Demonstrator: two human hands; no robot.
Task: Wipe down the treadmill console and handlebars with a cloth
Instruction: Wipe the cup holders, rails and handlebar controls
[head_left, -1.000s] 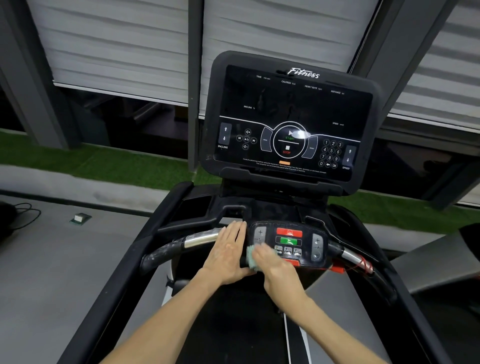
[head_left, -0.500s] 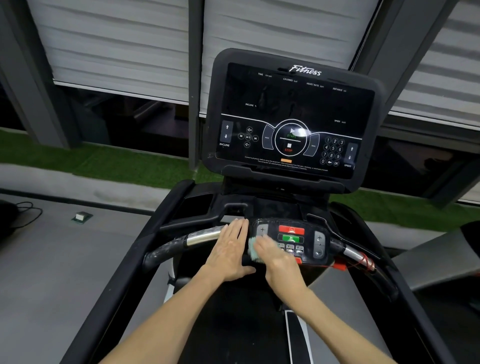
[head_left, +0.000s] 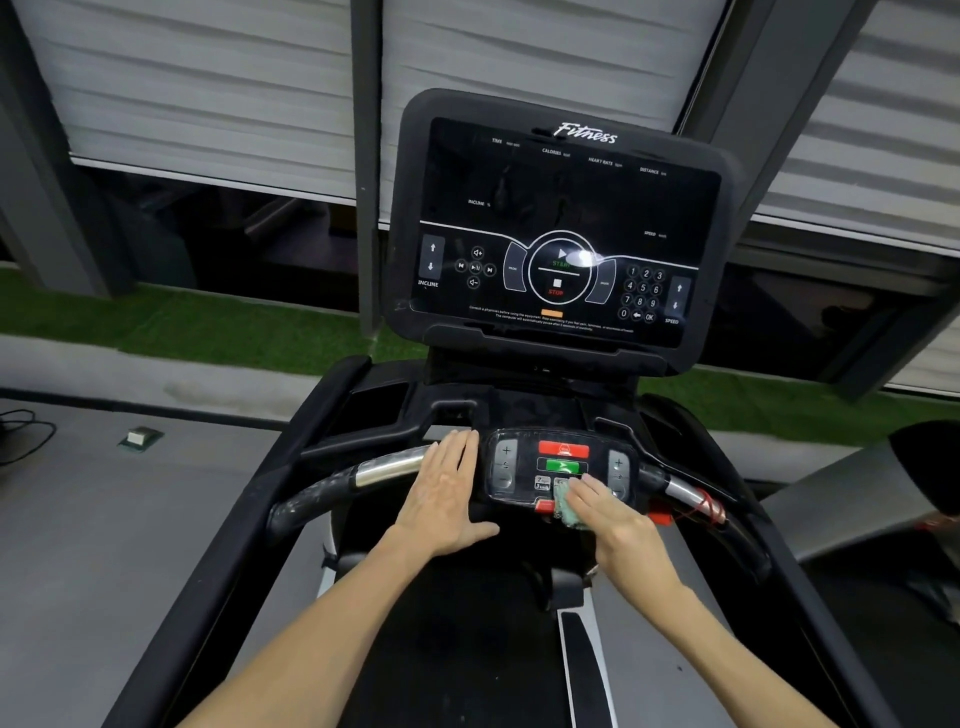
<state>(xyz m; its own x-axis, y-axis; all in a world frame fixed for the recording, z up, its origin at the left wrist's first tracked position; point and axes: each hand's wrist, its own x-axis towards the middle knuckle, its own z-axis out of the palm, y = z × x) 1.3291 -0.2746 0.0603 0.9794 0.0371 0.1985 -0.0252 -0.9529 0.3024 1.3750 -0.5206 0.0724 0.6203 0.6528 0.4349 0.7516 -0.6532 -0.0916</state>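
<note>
Pressing a green cloth (head_left: 569, 513) onto the lower right of the button panel (head_left: 524, 467), the right hand (head_left: 615, 514) lies on top of it, fingers nearly straight and together, pushing down rather than gripping; thumb hidden. We see the cloth bunched, mostly covered by those fingers, just below the green button (head_left: 563, 466) and red button (head_left: 563, 448). Left hand (head_left: 447, 493) lies flat, fingers straight and together, holding nothing, across the handlebar (head_left: 387, 470) just beside the panel's left edge, thumb spread out to the right. Console (head_left: 563, 208) stands above the panel, screen dark with printed controls. We also note a small box (head_left: 139, 436) on the floor at left, well apart from the handlebar.
</note>
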